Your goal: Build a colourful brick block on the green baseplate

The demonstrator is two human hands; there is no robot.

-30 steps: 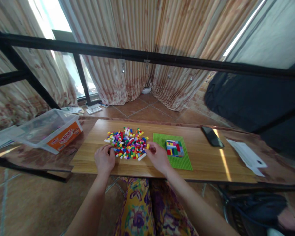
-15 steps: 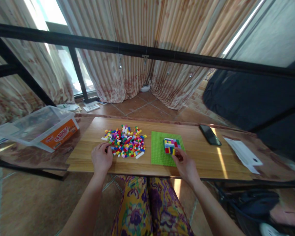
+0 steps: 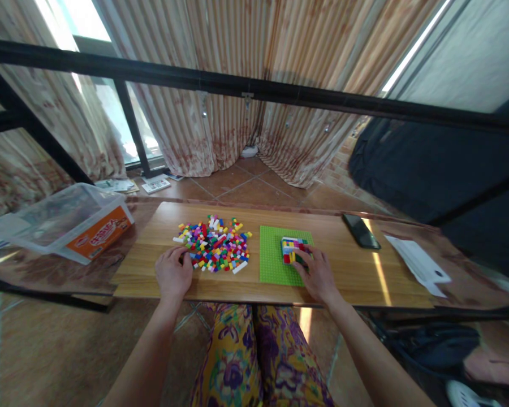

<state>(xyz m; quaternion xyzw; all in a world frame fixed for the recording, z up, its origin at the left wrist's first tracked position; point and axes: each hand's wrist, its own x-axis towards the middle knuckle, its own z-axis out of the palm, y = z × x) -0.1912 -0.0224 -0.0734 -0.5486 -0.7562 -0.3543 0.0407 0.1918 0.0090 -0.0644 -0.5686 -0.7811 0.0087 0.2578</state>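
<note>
A pile of small coloured bricks [image 3: 214, 244] lies on the wooden tabletop [image 3: 254, 285]. To its right is a green baseplate [image 3: 271, 260] with a block of coloured bricks [image 3: 292, 247] built on it. My left hand [image 3: 173, 274] rests on the table at the pile's near left edge, fingers curled, touching the bricks. My right hand [image 3: 317, 271] lies on the baseplate, its fingertips pressing on the near right side of the built block. Whether a brick sits under the fingers is hidden.
A clear plastic tub with an orange label [image 3: 74, 223] stands off the table's left end. A black phone [image 3: 360, 230] and a white paper [image 3: 418, 264] lie at the right. A black metal bar [image 3: 254, 90] crosses above. My patterned trousers [image 3: 254, 356] show below.
My right hand moved from the right edge of the brick pile over to the built block on the baseplate. My left hand stayed by the pile.
</note>
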